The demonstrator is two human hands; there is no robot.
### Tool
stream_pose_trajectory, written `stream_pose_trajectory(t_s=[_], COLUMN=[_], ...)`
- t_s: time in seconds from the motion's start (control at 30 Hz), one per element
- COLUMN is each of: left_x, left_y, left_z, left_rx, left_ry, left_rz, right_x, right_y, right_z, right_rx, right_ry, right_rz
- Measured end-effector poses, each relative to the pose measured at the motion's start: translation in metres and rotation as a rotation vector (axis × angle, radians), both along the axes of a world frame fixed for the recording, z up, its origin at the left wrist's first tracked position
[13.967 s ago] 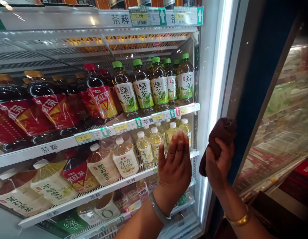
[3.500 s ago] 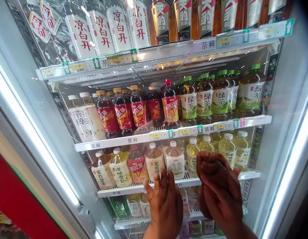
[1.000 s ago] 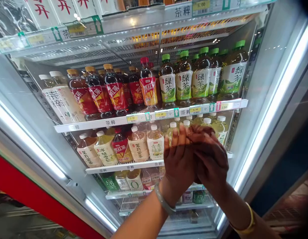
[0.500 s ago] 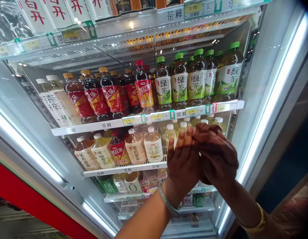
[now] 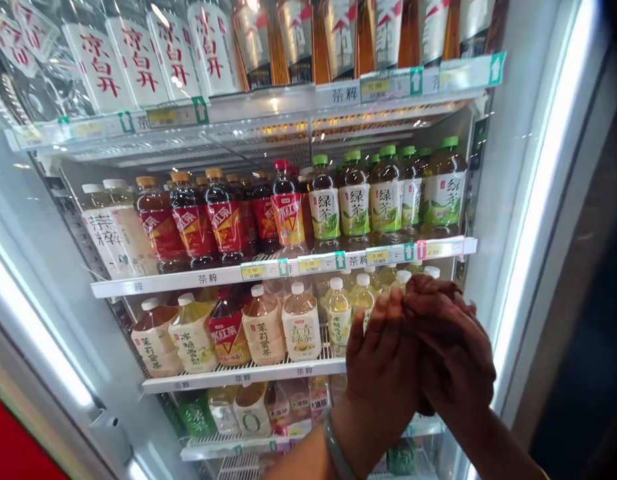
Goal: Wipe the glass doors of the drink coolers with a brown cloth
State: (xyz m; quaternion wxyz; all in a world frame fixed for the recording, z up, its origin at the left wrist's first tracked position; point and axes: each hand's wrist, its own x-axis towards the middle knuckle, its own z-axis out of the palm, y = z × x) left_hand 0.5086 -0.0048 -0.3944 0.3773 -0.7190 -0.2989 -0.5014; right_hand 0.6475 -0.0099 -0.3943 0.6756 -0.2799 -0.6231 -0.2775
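Observation:
My left hand [image 5: 381, 367], with a grey bangle [image 5: 334, 447] at its wrist, is raised in front of the drinks cooler. Its fingers stretch upward, side by side, with the back of the hand towards me. Against it, on the right, is my right hand [image 5: 458, 360], in shadow, with its fingers bent over at the top. The palms and whatever may lie between the hands are hidden. Behind the fingers stand pale yellow bottles [image 5: 338, 313] with white caps, partly covered by the hands.
Green tea bottles [image 5: 388, 193] and red-labelled tea bottles [image 5: 223, 220] line the middle shelf, above a price strip [image 5: 308, 265]. White-labelled water bottles [image 5: 133, 60] stand higher up. A lit cooler frame [image 5: 548, 167] edges the right side. More bottles [image 5: 251, 410] sit lower.
The view has tilted upward and shifted, so more of the top shelf shows. Both hands sit slightly lower and further right in the picture, still together. The gold bracelet has left the view.

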Motion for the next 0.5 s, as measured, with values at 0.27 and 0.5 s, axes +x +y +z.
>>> stream_pose_trajectory(t_s=[0.27, 0.5], left_x=[0.032, 0.069], left_y=[0.007, 0.02], left_z=[0.051, 0.088], left_rx=[0.061, 0.143], left_ry=[0.153, 0.061], left_rz=[0.032, 0.007], right_x=[0.061, 0.059], right_y=[0.012, 0.014], right_z=[0.022, 0.063], right_rx=[0.085, 0.099], right_ry=[0.11, 0.07], right_rz=[-0.243, -0.213])
